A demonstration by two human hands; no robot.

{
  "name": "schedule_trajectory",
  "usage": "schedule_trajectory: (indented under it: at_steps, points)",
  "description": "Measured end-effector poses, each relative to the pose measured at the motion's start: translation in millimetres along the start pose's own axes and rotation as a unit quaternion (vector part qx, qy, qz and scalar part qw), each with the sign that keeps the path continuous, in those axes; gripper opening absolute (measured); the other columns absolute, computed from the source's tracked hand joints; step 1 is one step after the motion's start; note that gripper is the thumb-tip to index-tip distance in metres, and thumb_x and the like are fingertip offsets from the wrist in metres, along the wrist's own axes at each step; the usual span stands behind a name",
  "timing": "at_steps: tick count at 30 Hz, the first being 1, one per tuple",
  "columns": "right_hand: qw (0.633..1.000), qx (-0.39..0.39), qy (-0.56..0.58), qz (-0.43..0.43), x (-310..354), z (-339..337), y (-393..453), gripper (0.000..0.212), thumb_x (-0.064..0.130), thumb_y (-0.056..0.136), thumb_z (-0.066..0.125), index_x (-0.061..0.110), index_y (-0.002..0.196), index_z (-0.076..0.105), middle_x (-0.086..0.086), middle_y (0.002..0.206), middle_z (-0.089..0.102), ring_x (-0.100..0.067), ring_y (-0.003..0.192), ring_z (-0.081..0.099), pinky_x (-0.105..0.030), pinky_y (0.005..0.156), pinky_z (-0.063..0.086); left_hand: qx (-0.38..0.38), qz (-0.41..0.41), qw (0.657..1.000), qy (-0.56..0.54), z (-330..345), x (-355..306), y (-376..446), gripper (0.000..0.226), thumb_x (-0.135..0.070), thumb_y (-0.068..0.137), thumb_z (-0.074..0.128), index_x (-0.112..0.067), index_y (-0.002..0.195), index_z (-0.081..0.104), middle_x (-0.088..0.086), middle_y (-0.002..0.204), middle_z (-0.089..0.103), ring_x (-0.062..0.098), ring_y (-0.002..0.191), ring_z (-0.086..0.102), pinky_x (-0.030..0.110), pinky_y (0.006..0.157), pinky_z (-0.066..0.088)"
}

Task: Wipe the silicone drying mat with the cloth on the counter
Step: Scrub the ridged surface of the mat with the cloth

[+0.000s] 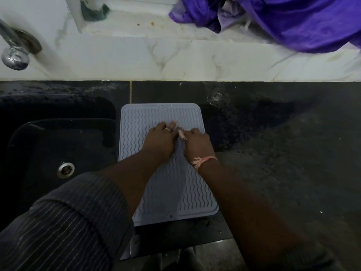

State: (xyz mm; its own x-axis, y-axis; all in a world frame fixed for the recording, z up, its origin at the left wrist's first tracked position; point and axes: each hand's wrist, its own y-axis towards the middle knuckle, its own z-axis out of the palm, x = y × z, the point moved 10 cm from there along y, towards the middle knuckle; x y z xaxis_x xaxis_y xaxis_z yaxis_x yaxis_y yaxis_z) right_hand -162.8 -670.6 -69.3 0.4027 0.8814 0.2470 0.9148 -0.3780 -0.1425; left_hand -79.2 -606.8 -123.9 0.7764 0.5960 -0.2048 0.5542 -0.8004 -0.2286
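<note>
The grey silicone drying mat [136, 118], ribbed with wavy lines, lies flat on the dark counter just right of the sink. Both my hands rest on its upper middle, side by side. My left hand [160, 139] wears a ring and lies palm down on the ridges with nothing in it. My right hand [198, 143] has its fingers bent down onto the mat. A small pale thing [182, 134] sticks out by its thumb, and I cannot tell what it is. A purple cloth [293, 22] lies bunched on the white marble ledge at the far right, away from both hands.
A black sink [58, 145] with a metal drain [66, 169] lies left of the mat. A chrome tap [14, 55] hangs above it. A green scrubber [93, 12] sits on the ledge. The speckled dark counter [273, 153] stretches right, with a water spot [214, 97] near the wall.
</note>
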Motion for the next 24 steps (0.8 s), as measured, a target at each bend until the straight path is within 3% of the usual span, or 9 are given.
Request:
schedule_trajectory:
  at_steps: [5,9,14,16,18,21,24]
  points:
    - [0.998,0.061,-0.009,-0.003,-6,14,-51,0.038,0.012,0.096,0.055,0.022,0.132,0.063,-0.002,0.132,0.063,-0.023,0.116,0.058,-0.032,0.103,0.035,0.029,-0.014,0.999,0.028,1,-4,-3,0.075,-0.043,0.101,0.048,-0.035,0.164,0.007,-0.004,0.172,0.003,0.030,0.157,0.009,0.051,0.124,0.014]
    - [0.997,0.071,-0.022,0.020,-6,22,-108,0.040,0.015,0.098,0.052,0.025,0.136,0.060,0.002,0.135,0.060,-0.028,0.115,0.054,-0.034,0.093,0.049,0.064,-0.015,0.998,0.022,-2,-6,-3,0.074,-0.036,0.103,0.045,-0.034,0.164,0.002,-0.004,0.172,-0.003,0.030,0.158,0.003,0.053,0.125,0.010]
    - [0.983,0.171,-0.058,0.036,-1,33,-136,0.030,0.026,0.098,0.058,0.020,0.126,0.066,-0.002,0.122,0.061,-0.029,0.111,0.057,-0.032,0.089,0.051,0.104,-0.020,0.994,0.009,-2,-10,-8,0.076,-0.036,0.104,0.045,-0.031,0.164,-0.003,-0.003,0.172,-0.010,0.031,0.158,-0.005,0.052,0.126,0.005]
    - [0.977,0.191,0.062,0.075,-11,22,-127,0.023,0.034,0.100,0.060,0.015,0.105,0.073,0.000,0.103,0.068,-0.018,0.091,0.067,-0.025,0.076,0.053,0.119,-0.022,0.993,-0.011,-4,-15,-10,0.076,-0.035,0.105,0.045,-0.028,0.164,-0.002,-0.001,0.172,-0.011,0.032,0.158,-0.006,0.052,0.126,0.005]
    - [0.940,0.167,0.258,0.145,-26,5,-117,0.030,0.040,0.100,0.064,0.014,0.085,0.069,0.002,0.080,0.069,-0.013,0.068,0.067,-0.021,0.058,0.052,0.112,-0.024,0.993,-0.038,-7,-22,-17,0.081,-0.030,0.102,0.054,-0.026,0.165,0.003,0.000,0.172,-0.008,0.032,0.158,-0.004,0.052,0.127,0.006]
    - [0.897,0.050,0.394,0.196,-51,-23,-93,0.021,0.040,0.100,0.064,0.022,0.092,0.070,0.005,0.086,0.072,-0.014,0.083,0.069,-0.016,0.065,0.054,0.064,-0.008,0.996,-0.061,-10,-34,-36,0.079,-0.036,0.099,0.059,-0.026,0.164,0.014,0.002,0.173,0.003,0.033,0.158,0.002,0.052,0.127,0.012]
    - [0.886,-0.007,0.421,0.194,-61,-34,-62,0.018,0.042,0.100,0.061,0.027,0.103,0.070,0.004,0.102,0.072,-0.013,0.095,0.069,-0.025,0.079,0.057,0.117,-0.028,0.991,-0.062,7,-39,-59,0.097,-0.052,0.091,0.067,-0.027,0.164,0.007,0.005,0.172,-0.004,0.038,0.157,-0.005,0.055,0.126,0.008]
